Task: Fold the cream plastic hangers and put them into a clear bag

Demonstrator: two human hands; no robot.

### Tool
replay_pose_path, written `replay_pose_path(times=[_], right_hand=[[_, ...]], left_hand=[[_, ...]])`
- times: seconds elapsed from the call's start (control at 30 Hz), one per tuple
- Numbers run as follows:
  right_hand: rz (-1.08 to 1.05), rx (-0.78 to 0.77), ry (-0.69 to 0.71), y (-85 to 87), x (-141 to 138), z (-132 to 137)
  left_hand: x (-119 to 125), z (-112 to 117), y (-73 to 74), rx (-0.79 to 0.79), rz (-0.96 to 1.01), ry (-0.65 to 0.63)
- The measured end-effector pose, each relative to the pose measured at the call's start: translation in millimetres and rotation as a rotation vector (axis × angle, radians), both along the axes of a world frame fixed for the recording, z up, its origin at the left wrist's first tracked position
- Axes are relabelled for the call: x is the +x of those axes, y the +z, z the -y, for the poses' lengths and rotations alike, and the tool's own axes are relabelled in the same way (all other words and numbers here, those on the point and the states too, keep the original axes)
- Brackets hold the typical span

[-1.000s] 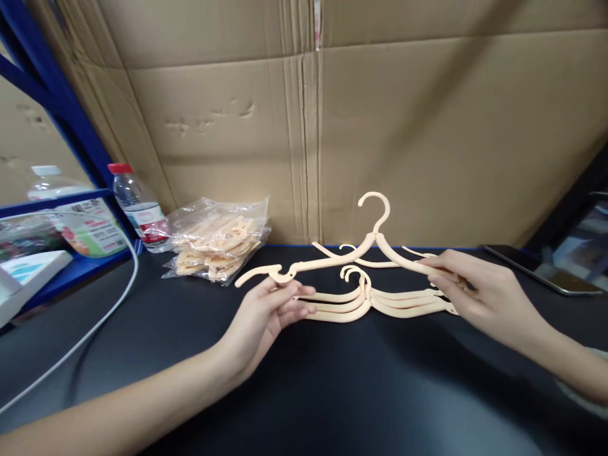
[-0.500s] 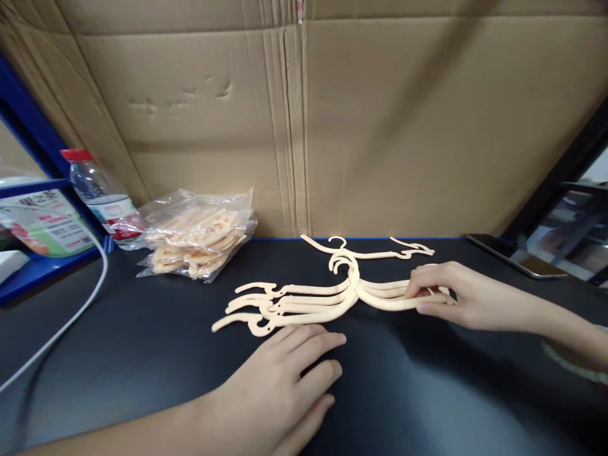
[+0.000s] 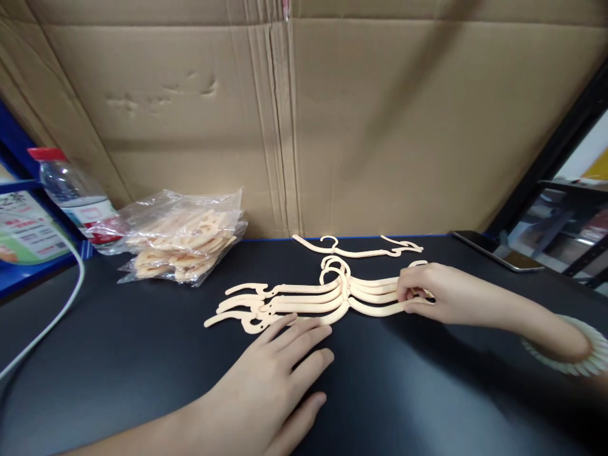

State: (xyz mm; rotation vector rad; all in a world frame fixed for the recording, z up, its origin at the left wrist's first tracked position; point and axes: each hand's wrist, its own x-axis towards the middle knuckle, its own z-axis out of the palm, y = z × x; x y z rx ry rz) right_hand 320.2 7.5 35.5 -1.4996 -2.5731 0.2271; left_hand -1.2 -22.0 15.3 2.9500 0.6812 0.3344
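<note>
Several cream plastic clothes hangers (image 3: 308,289) lie overlapped in a row, their hooks bunched in the middle and curled clips at the left ends. My right hand (image 3: 432,291) pinches the right arm of the nearest hanger (image 3: 380,310); its fingers hide the ends of the others. Spread flat and holding nothing, my left hand (image 3: 280,373) rests in front of the row, its fingertips at the nearest hanger's left arm. Behind the row, a single cream hanger (image 3: 356,254) lies apart.
Clear plastic bags of cream hangers (image 3: 185,237) are piled at the back left, beside a red-capped bottle (image 3: 80,196). A white cable (image 3: 61,316) crosses the left side. A phone (image 3: 496,250) lies at the back right. Cardboard (image 3: 380,126) walls off the rear of the black table (image 3: 403,392).
The view has swung slightly right. The row's hooks have dropped and fanned out, and the nearest hanger lies lower. My left fingertips have come up to its left arm; my right hand keeps its pinch.
</note>
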Motion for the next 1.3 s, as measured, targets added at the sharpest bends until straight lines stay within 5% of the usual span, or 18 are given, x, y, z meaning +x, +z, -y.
replay_pose_path(times=[0.57, 0.8, 1.0, 1.3], right_hand=[[0.046, 0.080, -0.068, -5.1, 0, -5], [0.059, 0.109, -0.064, -4.1, 0, -2], [0.002, 0.263, -0.008, -22.0, -11, -1], [0.034, 0.143, -0.043, -41.0, -26, -3]], left_hand=[[0, 1, -17.5, -0.132, 0.141, 0.148], [-1, -1, -11.2, -0.129, 0.091, 0.148], [-1, -2, -12.3, -0.125, 0.096, 0.125], [-3, -2, -13.3, -0.151, 0.092, 0.142]])
